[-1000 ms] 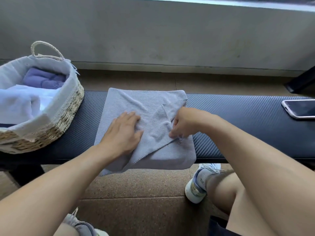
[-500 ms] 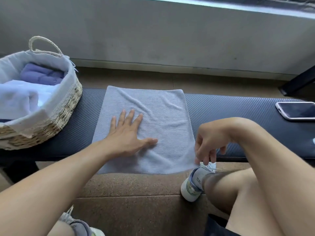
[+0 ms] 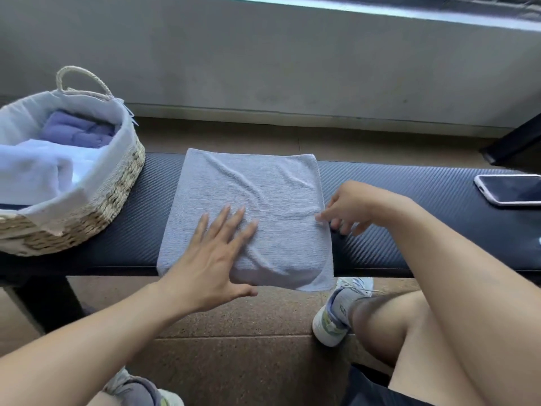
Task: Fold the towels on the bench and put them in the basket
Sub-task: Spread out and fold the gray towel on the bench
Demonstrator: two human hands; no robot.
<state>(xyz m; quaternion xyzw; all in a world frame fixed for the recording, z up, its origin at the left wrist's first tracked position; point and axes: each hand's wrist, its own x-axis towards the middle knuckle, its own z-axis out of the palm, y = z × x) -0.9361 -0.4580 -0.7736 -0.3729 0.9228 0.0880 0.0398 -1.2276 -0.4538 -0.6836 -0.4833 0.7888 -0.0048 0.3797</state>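
Observation:
A grey towel (image 3: 263,186) lies spread flat across the black bench (image 3: 395,186), its near edge hanging over the front. My left hand (image 3: 213,253) rests on the towel's near left part, palm down with fingers spread and straight. My right hand (image 3: 348,206) is at the middle of the towel's right edge; one fingertip touches the edge and the other fingers curl loosely over the bench beside it. The woven basket (image 3: 117,183) with a white liner stands on the bench's left end, holding a folded white towel (image 3: 35,171) and a folded purple towel (image 3: 76,130).
A phone (image 3: 512,189) lies face up at the right end of the bench. My knees and shoes (image 3: 339,312) are just in front of the bench on the tiled floor. A grey wall runs behind the bench.
The folded-over corner has been laid out, so the towel now lies flat. My right hand went down to the near right corner, then up to the middle of the right edge. My left hand slid nearer.

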